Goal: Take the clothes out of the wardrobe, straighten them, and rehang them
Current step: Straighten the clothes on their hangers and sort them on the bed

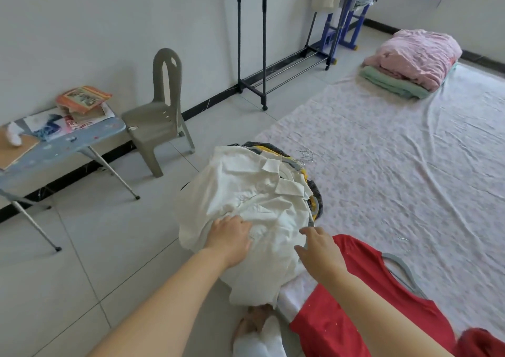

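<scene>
Pale floor tiles meet white walls with a black skirting, and a pale patterned sheet [396, 165] covers the floor across the right of the frame. At the centre, on the sheet's near-left edge, lies a pile of clothes on hangers: white shirts [254, 192] on top, yellow and dark garments [314, 200] showing beneath, and metal hanger hooks [306, 155] poking out at the far end. The left hand [232, 236] lies on the top white shirt with bent fingers bunching a fold of it. The right hand [318, 247] is loosely spread at the shirt's right edge; I cannot tell whether it touches the cloth. Below it, at lower right, a red garment [355, 310] lies on a grey hanger [404, 272]. An empty-railed garment rack [251, 42] stands at top centre, with a grey plastic chair [161, 110] and a folding table [62, 143] bearing books [82, 99] to its left. Folded pink and green blankets [415, 55] sit at upper right.
</scene>
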`<action>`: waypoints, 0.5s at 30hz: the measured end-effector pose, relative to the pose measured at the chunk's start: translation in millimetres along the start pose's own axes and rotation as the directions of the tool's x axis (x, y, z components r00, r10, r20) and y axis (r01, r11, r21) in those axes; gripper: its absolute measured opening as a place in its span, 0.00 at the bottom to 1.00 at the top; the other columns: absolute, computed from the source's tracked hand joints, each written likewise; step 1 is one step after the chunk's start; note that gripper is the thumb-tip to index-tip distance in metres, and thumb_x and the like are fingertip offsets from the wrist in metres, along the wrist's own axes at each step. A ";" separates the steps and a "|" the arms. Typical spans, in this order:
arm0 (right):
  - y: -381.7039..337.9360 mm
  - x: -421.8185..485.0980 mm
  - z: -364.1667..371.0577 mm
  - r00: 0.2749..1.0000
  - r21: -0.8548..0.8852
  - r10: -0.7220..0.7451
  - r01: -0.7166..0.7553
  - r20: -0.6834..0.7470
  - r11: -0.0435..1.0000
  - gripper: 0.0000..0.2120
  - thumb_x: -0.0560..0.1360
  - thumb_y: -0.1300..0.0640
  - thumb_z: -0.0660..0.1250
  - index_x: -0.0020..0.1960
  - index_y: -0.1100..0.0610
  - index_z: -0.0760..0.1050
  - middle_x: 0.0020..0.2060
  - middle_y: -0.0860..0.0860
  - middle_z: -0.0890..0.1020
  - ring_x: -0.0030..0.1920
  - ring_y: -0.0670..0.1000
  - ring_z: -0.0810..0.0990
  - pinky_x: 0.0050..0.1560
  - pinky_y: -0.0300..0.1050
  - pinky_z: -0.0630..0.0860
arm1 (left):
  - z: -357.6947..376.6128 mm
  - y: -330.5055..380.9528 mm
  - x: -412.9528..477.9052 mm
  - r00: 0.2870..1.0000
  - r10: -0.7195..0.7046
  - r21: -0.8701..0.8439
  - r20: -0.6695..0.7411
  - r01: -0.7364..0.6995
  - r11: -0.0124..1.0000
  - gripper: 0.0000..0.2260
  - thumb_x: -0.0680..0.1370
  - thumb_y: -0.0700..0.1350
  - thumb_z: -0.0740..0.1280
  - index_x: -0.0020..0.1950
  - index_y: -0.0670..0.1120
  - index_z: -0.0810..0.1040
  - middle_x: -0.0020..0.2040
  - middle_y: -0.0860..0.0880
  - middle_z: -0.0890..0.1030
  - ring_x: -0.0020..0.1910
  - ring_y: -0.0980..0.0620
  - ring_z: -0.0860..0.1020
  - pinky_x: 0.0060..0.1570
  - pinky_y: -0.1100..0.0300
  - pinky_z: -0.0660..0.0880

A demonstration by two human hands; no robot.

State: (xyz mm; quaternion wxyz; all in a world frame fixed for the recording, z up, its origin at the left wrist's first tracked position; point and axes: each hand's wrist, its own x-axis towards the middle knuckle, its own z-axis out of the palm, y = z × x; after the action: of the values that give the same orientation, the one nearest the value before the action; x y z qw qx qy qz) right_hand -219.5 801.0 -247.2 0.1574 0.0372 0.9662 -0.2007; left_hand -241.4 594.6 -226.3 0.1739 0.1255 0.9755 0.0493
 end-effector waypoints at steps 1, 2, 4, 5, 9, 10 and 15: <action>-3.5 18.4 2.1 1.000 0.006 0.006 -0.006 0.010 1.000 0.21 0.77 0.50 0.63 0.68 0.53 0.66 0.64 0.52 0.70 0.64 0.53 0.70 0.60 0.47 0.70 | -2.7 -7.1 16.3 1.000 0.012 0.008 0.005 -0.012 1.000 0.17 0.78 0.51 0.58 0.66 0.48 0.69 0.63 0.47 0.72 0.63 0.46 0.68 0.62 0.53 0.62; -6.7 37.1 3.9 1.000 0.014 0.012 -0.012 0.019 1.000 0.21 0.77 0.50 0.62 0.68 0.53 0.65 0.65 0.52 0.70 0.64 0.53 0.69 0.61 0.47 0.70 | -5.1 -14.2 33.4 1.000 0.021 0.016 0.006 -0.022 1.000 0.17 0.78 0.50 0.58 0.66 0.48 0.69 0.63 0.47 0.72 0.63 0.46 0.68 0.61 0.53 0.62; -12.2 75.7 5.2 0.999 0.038 0.029 -0.031 0.038 0.999 0.21 0.77 0.50 0.62 0.69 0.54 0.65 0.65 0.52 0.69 0.65 0.53 0.69 0.62 0.46 0.69 | -11.6 -28.3 68.5 1.000 0.025 0.011 0.013 -0.025 1.000 0.17 0.78 0.50 0.57 0.67 0.49 0.68 0.62 0.48 0.72 0.62 0.47 0.69 0.60 0.54 0.63; -14.4 93.8 4.8 0.998 0.045 0.039 -0.041 0.044 0.998 0.21 0.77 0.51 0.62 0.68 0.54 0.65 0.65 0.53 0.70 0.64 0.53 0.69 0.61 0.46 0.69 | -15.6 -34.6 85.7 1.000 0.025 0.003 0.018 -0.025 1.000 0.17 0.78 0.51 0.57 0.67 0.49 0.68 0.62 0.49 0.72 0.62 0.47 0.69 0.59 0.55 0.63; -17.8 149.6 -1.4 0.994 0.056 0.094 -0.097 0.055 0.994 0.20 0.77 0.51 0.61 0.68 0.54 0.66 0.65 0.52 0.70 0.64 0.53 0.69 0.59 0.46 0.70 | -28.8 -51.4 147.8 0.998 0.049 -0.013 0.050 -0.048 0.999 0.17 0.79 0.51 0.57 0.66 0.50 0.68 0.62 0.49 0.72 0.62 0.47 0.69 0.60 0.55 0.62; -16.7 162.8 -2.8 0.992 0.063 0.111 -0.115 0.059 0.991 0.20 0.77 0.51 0.61 0.68 0.54 0.66 0.65 0.52 0.70 0.64 0.53 0.69 0.59 0.47 0.70 | -31.0 -53.5 162.9 0.996 0.060 -0.016 0.059 -0.060 0.998 0.17 0.79 0.51 0.56 0.67 0.50 0.68 0.63 0.49 0.72 0.62 0.48 0.69 0.61 0.55 0.61; -3.4 228.3 3.1 0.971 0.106 0.224 -0.232 0.082 0.967 0.20 0.77 0.52 0.61 0.68 0.55 0.67 0.64 0.54 0.70 0.64 0.56 0.69 0.61 0.49 0.69 | -24.4 -60.3 235.3 0.985 0.140 -0.014 0.098 -0.139 0.990 0.16 0.79 0.51 0.57 0.65 0.49 0.70 0.62 0.50 0.72 0.62 0.48 0.68 0.62 0.56 0.61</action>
State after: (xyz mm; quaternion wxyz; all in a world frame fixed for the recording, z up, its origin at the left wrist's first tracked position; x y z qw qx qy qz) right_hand -435.4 798.7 -321.4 0.2105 0.1503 0.9363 -0.2377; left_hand -477.3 596.9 -288.9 0.2183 0.1951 0.9544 0.0585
